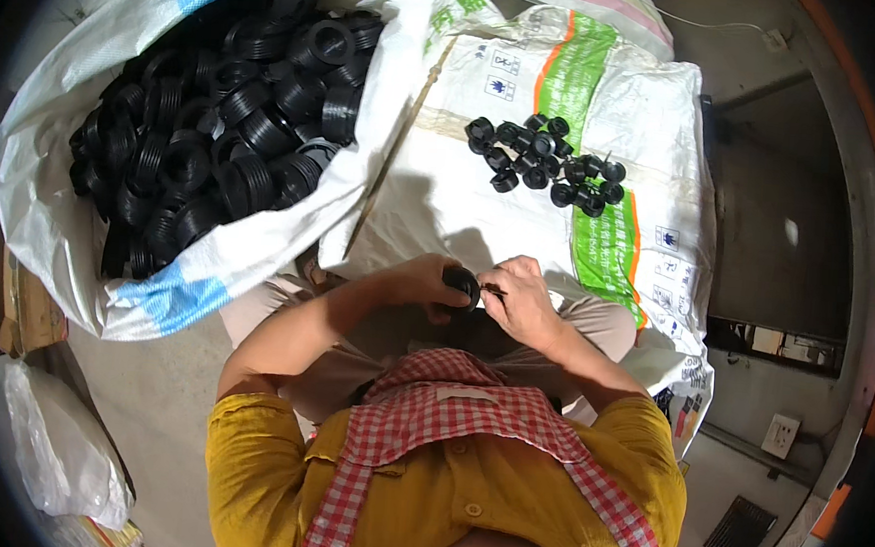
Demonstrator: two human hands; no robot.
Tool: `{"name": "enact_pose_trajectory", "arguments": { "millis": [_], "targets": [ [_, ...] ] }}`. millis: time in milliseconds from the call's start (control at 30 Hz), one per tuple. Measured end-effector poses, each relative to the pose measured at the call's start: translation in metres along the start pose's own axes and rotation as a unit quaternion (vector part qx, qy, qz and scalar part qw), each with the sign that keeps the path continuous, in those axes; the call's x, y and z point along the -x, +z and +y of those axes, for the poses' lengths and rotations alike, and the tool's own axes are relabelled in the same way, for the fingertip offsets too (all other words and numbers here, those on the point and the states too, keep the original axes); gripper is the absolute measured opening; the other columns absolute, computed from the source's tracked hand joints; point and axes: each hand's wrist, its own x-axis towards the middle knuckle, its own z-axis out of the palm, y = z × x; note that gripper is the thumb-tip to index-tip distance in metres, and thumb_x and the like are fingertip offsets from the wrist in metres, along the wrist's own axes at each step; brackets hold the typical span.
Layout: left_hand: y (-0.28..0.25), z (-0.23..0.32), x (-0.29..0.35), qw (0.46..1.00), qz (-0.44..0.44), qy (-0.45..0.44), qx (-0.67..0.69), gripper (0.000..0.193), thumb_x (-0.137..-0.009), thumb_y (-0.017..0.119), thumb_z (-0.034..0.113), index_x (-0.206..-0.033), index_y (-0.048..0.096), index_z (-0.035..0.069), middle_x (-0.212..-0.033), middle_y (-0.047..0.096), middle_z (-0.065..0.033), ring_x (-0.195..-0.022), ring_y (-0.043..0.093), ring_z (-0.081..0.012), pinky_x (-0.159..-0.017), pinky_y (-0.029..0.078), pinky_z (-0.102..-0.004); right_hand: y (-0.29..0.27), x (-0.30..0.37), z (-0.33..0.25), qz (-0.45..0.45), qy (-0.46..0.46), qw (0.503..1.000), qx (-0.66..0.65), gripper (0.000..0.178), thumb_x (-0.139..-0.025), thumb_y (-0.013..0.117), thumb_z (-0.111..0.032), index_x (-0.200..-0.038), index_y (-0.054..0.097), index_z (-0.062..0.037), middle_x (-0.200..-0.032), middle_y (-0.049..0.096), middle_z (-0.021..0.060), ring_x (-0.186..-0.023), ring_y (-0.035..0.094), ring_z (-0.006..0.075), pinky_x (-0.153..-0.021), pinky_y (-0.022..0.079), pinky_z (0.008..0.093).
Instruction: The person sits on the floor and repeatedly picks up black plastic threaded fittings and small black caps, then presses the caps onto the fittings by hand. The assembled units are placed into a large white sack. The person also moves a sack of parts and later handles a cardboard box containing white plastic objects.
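Note:
My left hand (423, 281) grips a black threaded plastic ring (463, 287) over my lap, thumb and fingers wrapped round its side. Right beside it, my right hand (526, 301) is closed with its fingertips pinched near the ring. A small dark piece (495, 291) shows at those fingertips, too small to name. On the white woven sack (432, 203) in front of me lies a loose group of small black plastic caps (536, 164). To the left, a big open white sack (289, 239) holds a heap of black threaded rings (216, 130).
A cardboard box (30, 294) and a clear plastic bag (57, 441) are on the floor at the left. A wall socket (779, 435) and a dark grate (740, 531) are at the right, below a dark panel (787, 205).

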Motion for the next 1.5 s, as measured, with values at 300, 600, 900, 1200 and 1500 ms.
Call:
{"name": "enact_pose_trajectory", "arguments": {
  "millis": [300, 600, 900, 1200, 1500],
  "targets": [
    [0.058, 0.079, 0.076, 0.620, 0.090, 0.581, -0.519, 0.021, -0.072, 0.062, 0.015, -0.091, 0.059, 0.007, -0.091, 0.064, -0.0085, -0.090, 0.063, -0.0224, -0.078, 0.052, -0.0312, -0.049, 0.060, -0.042, -0.366, 0.318, 0.570, -0.663, 0.012, -0.091, 0.055, -0.017, -0.087, 0.052, -0.0058, -0.081, 0.062, 0.0056, -0.079, 0.057, 0.0137, -0.077, 0.044, 0.0285],
    [0.084, 0.050, 0.070, 0.959, 0.188, 0.194, 0.087, 0.040, -0.074, 0.062, -0.006, -0.114, 0.056, 0.000, -0.121, 0.055, -0.0172, -0.111, 0.054, -0.0245, -0.094, 0.043, -0.0334, -0.012, 0.028, -0.020, 0.141, 0.139, 0.660, -0.725, 0.015, -0.084, 0.062, -0.010, -0.076, 0.049, -0.0096, -0.088, 0.059, 0.0070, -0.093, 0.054, 0.0214, -0.091, 0.040, 0.0390],
    [0.072, 0.060, 0.063, 0.834, 0.381, 0.250, -0.312, 0.051, -0.058, 0.066, 0.000, -0.108, 0.062, 0.006, -0.105, 0.053, -0.0135, -0.099, 0.054, -0.0297, -0.084, 0.046, -0.0380, 0.025, -0.007, 0.035, 0.233, 0.034, 0.969, 0.081, 0.030, -0.070, 0.051, 0.009, -0.095, 0.064, -0.0035, -0.099, 0.063, 0.0143, -0.080, 0.061, 0.0262, -0.078, 0.046, 0.0325],
    [-0.075, 0.162, 0.158, 0.368, 0.701, 0.101, -0.602, 0.055, -0.075, 0.071, 0.010, -0.127, 0.053, 0.008, -0.138, 0.039, -0.0179, -0.131, 0.032, -0.0332, -0.106, 0.027, -0.0407, 0.125, -0.040, 0.239, 0.110, 0.408, 0.906, -0.022, 0.030, -0.086, 0.054, -0.022, -0.114, 0.060, -0.0144, -0.107, 0.062, 0.0140, -0.104, 0.053, 0.0333, -0.092, 0.040, 0.0442],
    [-0.003, 0.040, 0.031, 0.903, 0.279, 0.214, -0.247, 0.030, -0.074, 0.071, 0.009, -0.101, 0.063, 0.000, -0.111, 0.060, -0.0173, -0.106, 0.058, -0.0322, -0.085, 0.050, -0.0382, 0.171, -0.047, 0.279, 0.165, 0.502, 0.847, -0.063, 0.021, -0.090, 0.054, -0.014, -0.104, 0.048, 0.0005, -0.099, 0.062, 0.0152, -0.089, 0.060, 0.0259, -0.079, 0.046, 0.0345]
  ]
}}
